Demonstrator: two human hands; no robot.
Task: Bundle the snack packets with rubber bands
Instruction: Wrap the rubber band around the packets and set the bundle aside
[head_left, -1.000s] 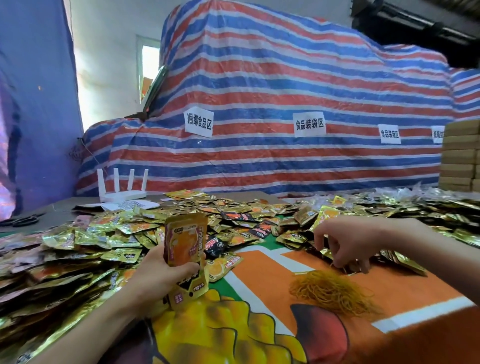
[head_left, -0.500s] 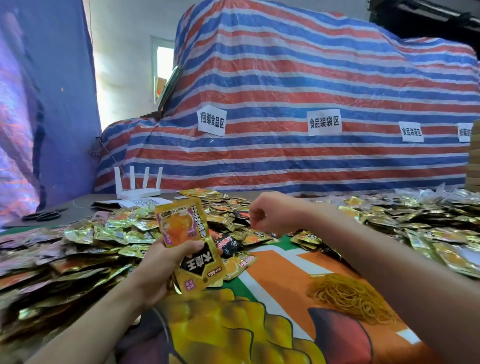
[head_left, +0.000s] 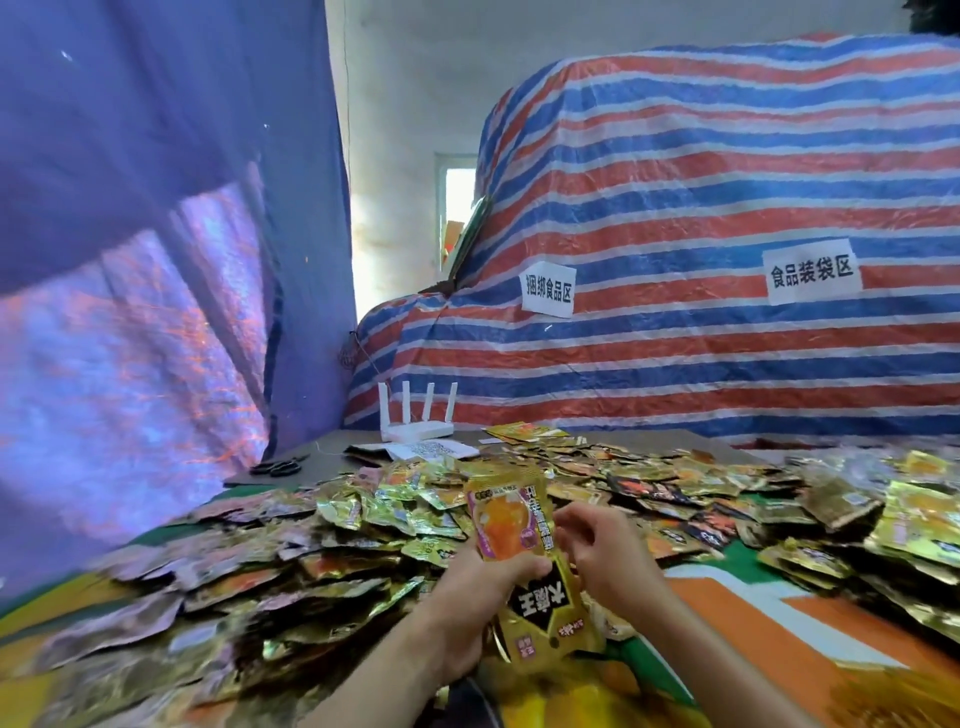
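Gold foil snack packets (head_left: 511, 527) are gripped by the left hand (head_left: 480, 597). What the curled right hand (head_left: 610, 553) holds cannot be told.

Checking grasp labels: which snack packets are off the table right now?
The upright orange-fronted stack gripped by the left hand; the rest lie flat in the heap.

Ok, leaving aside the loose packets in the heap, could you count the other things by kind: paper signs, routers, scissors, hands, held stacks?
Paper signs: 2
White router: 1
Scissors: 1
Left hand and right hand: 2
Held stack of packets: 1
Total: 7
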